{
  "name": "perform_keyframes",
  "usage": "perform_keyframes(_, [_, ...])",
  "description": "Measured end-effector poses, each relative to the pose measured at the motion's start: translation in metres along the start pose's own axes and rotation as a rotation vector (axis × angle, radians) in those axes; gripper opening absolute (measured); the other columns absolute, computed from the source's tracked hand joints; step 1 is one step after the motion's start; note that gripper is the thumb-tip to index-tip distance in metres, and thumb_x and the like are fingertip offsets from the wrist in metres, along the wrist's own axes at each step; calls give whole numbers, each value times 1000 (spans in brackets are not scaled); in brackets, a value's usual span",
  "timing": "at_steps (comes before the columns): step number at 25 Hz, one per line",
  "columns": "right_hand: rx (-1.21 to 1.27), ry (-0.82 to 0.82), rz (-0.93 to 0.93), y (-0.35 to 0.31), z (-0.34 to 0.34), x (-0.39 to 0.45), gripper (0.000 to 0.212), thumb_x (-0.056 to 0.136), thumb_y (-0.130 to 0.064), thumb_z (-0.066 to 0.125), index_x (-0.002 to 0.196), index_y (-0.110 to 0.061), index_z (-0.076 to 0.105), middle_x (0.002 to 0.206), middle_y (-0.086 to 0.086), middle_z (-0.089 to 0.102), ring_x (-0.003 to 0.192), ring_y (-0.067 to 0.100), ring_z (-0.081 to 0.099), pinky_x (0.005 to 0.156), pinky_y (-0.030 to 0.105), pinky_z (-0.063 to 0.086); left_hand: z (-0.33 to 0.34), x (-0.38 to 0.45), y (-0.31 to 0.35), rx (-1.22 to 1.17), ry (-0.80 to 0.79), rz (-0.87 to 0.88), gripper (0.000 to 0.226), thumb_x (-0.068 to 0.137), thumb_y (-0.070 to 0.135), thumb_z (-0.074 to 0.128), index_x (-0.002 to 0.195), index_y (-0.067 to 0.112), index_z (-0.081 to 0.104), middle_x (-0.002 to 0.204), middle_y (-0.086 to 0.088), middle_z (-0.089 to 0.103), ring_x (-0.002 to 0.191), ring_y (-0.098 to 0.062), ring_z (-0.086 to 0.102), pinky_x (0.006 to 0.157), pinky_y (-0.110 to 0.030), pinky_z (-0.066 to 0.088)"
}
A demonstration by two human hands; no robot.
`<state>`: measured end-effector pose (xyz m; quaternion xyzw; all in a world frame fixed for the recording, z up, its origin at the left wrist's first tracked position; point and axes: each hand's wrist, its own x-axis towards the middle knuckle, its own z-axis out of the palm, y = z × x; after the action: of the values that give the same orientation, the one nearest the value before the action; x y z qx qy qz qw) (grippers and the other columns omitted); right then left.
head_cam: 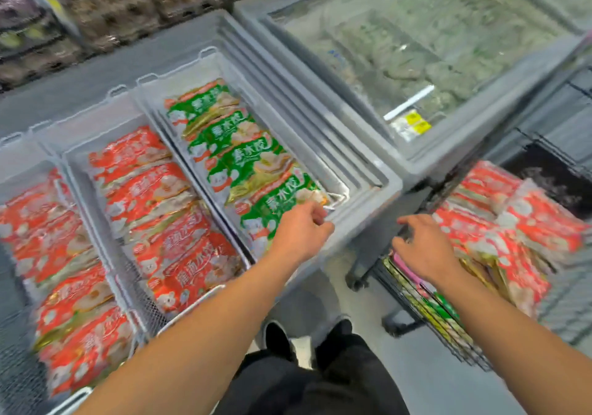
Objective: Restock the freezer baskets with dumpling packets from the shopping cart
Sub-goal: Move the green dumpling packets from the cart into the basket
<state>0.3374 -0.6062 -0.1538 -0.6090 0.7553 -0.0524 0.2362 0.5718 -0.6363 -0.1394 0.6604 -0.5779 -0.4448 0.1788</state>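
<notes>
While my left hand (301,232) curls its fingers on the nearest green dumpling packet (275,209) in the right-hand freezer basket (179,71), my right hand (423,245) lies spread and empty over the red packets (512,222) in the shopping cart (416,312), directly beneath it, their long axes running away from me.

Left basket (19,366) cut by frame edge, packet print blurred, cart (426,312) packets under right hand (423,248) hidden
</notes>
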Motion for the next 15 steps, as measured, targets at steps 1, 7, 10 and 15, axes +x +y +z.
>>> perform_keyframes(1, [33,24,61,20,-4,-13,42,83,-19,65,123,-10,61,125,14,57,116,29,54,98,36,43,14,-4,9,0,-38,28,15,82,21,67,97,20,65,87,7,64,88,-18,64,80,-24,46])
perform_keyframes(7, [159,57,346,144,-9,-91,42,81,-23,67,118,-5,64,121,19,61,114,34,56,96,38,43,117,-24,64,135,-248,161,18,84,25,68,101,19,68,89,7,68,87,-10,62,83,-20,44])
perform_keyframes(10, [226,49,498,206,-6,-117,42,80,-21,68,120,-7,63,126,18,58,116,34,56,95,37,44,175,-29,93,204,-351,177,21,83,22,68,102,14,68,96,-1,73,92,-15,65,89,-26,46])
perform_keyframes(15, [294,-62,579,283,-1,-119,46,85,-24,63,129,-14,57,130,14,54,118,29,53,93,32,43,260,-11,124,348,-445,130,27,87,27,66,112,15,66,103,1,69,100,-15,63,83,-21,41])
